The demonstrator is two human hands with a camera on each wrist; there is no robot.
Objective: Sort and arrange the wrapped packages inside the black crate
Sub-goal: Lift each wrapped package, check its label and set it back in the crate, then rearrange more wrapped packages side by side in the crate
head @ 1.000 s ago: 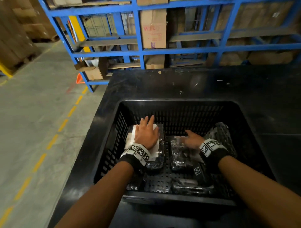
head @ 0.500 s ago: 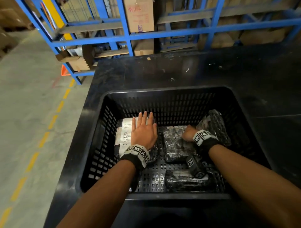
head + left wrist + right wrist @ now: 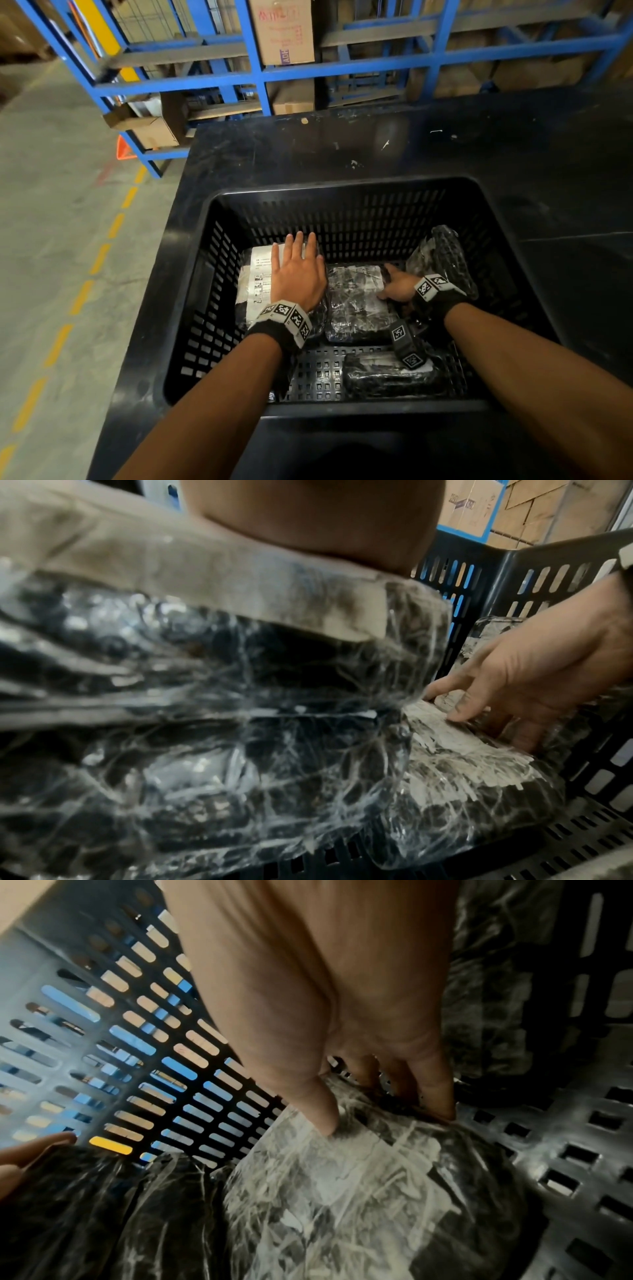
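Lower centre of the head view: one dark wrapped package point(image 3: 387, 377) lies flat on the perforated floor of the black crate point(image 3: 342, 219), nearest the person, untouched.

Mid-frame: the left hand point(image 3: 298, 274) lies flat, fingers straight and together, pressing on the labelled package point(image 3: 257, 277) at the crate's left. Just beside it, touching, sits the middle package point(image 3: 356, 301). The right hand point(image 3: 399, 286) grips its right edge, thumb on top, fingers curled down the side, as the right wrist view confirms.

Right of frame: a fourth package point(image 3: 442, 253) leans tilted against the crate wall.

Judgement: the clear film looks slick and crinkled, the contents firm and blocky, moderate in weight. Best held at opposite edges, not by the loose film.
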